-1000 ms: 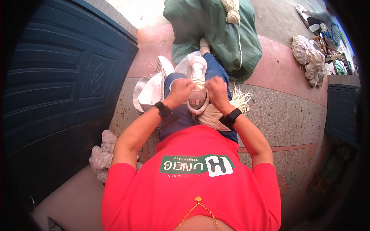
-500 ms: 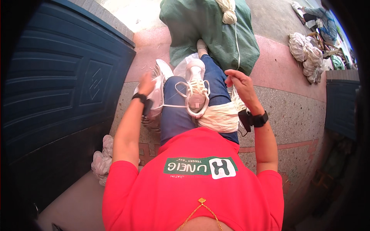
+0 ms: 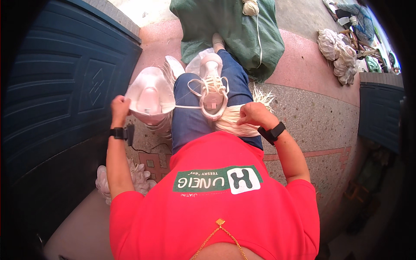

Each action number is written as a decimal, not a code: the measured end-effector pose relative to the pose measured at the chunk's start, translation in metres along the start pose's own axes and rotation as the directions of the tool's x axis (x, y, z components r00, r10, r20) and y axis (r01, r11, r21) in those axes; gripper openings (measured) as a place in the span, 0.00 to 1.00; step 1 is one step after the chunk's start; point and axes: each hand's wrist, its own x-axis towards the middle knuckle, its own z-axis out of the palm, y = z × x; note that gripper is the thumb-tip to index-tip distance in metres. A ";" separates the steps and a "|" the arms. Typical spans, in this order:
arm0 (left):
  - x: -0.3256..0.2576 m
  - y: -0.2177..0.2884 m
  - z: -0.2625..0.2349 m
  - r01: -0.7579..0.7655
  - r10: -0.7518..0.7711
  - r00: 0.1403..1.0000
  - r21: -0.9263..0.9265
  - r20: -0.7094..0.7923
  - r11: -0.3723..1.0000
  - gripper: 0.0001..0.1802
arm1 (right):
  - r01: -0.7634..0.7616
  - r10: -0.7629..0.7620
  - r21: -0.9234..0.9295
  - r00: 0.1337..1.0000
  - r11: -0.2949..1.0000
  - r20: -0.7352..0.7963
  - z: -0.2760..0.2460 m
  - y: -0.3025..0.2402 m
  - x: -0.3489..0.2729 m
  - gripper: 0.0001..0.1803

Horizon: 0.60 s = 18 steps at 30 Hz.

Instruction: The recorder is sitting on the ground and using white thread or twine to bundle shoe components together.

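A white shoe upper (image 3: 149,96) is opened out left of my knees, and my left hand (image 3: 120,107) pinches its left edge. On my lap lies a second pale shoe upper (image 3: 212,84) with cream laces through its eyelets and a loop standing out at its side. A white strand (image 3: 187,106) stretches between the two uppers. Across my right thigh rests a thick bundle of cream shoelaces (image 3: 227,125). My right hand (image 3: 258,115) is closed over it with fingertips together; whether a lace is between them is hidden.
A dark blue panelled door (image 3: 65,91) stands close on my left. Ahead is a large green sack (image 3: 229,39) with a lace hank (image 3: 250,8) on it. Pale bundles (image 3: 340,56) lie far right, near another person (image 3: 362,24). More white pieces (image 3: 130,177) sit by my left elbow.
My left hand has moved left and toward me, and the white upper now spreads open beside my knee. My right hand has come down and inward onto the lace bundle.
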 end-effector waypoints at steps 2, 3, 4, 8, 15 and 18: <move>-0.031 0.066 -0.016 -0.209 0.228 0.966 0.151 -0.121 0.966 0.06 | 0.052 -0.053 -0.045 0.998 0.998 -0.021 0.009 0.004 -0.005 0.18; -0.048 0.090 -0.019 -0.338 0.383 0.910 0.252 -0.158 0.907 0.05 | 0.088 -0.090 -0.071 0.995 0.994 -0.030 0.013 0.005 -0.007 0.17; -0.064 0.108 -0.013 -0.435 0.496 0.854 0.306 -0.158 0.847 0.05 | 0.132 -0.136 -0.084 0.989 0.988 -0.049 0.023 0.013 -0.005 0.16; -0.129 0.175 0.040 -0.725 0.748 0.663 0.248 0.003 0.642 0.06 | 0.135 -0.134 0.001 0.990 0.991 -0.038 0.017 0.016 -0.006 0.11; -0.155 0.188 0.080 -0.806 0.759 0.590 0.140 0.276 0.576 0.13 | 0.323 0.173 0.946 0.931 0.019 -0.321 -0.063 -0.074 -0.016 0.09; -0.154 0.180 0.065 -0.695 0.667 0.663 -0.053 0.341 0.718 0.11 | 0.137 0.125 0.988 0.984 -0.073 -0.127 -0.065 -0.088 0.003 0.10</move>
